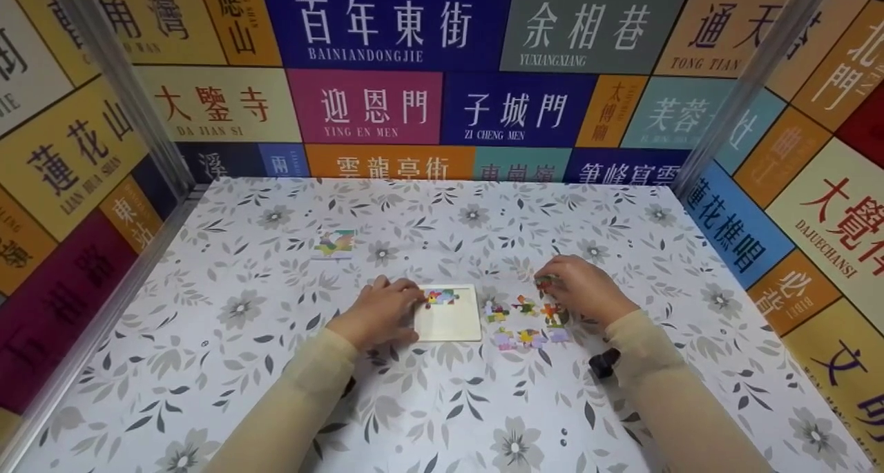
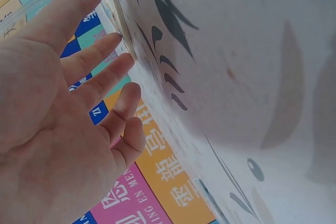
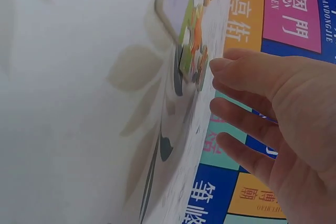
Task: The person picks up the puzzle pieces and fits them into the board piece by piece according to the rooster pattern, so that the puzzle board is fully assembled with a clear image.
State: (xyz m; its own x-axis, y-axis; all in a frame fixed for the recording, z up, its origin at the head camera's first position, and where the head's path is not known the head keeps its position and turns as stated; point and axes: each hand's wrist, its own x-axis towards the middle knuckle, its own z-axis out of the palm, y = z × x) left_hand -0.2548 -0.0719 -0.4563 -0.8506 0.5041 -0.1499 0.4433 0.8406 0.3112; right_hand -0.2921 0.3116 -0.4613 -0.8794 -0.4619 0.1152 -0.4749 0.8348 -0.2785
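Observation:
My left hand (image 1: 382,311) rests at the left edge of a shallow cream puzzle tray (image 1: 452,328), its fingers fairly straight in the left wrist view. Some joined, colorful puzzle pieces (image 1: 442,297) lie along the tray's upper edge, partly covered by those fingers. Just beyond the loose pieces, my right hand (image 1: 587,286) pinches a dark green and red puzzle piece (image 1: 544,280) at its fingertips. Between the tray and this hand lie several loose jigsaw pieces, among them an orange one (image 1: 552,312) and a purple-edged one (image 1: 558,335), also seen edge-on in the right wrist view.
A small colorful picture card (image 1: 334,244) lies farther back on the left. The floral tablecloth (image 1: 476,418) covers the table. Printed panels (image 1: 366,107) stand behind and at both sides, with clear corner posts (image 1: 739,100).

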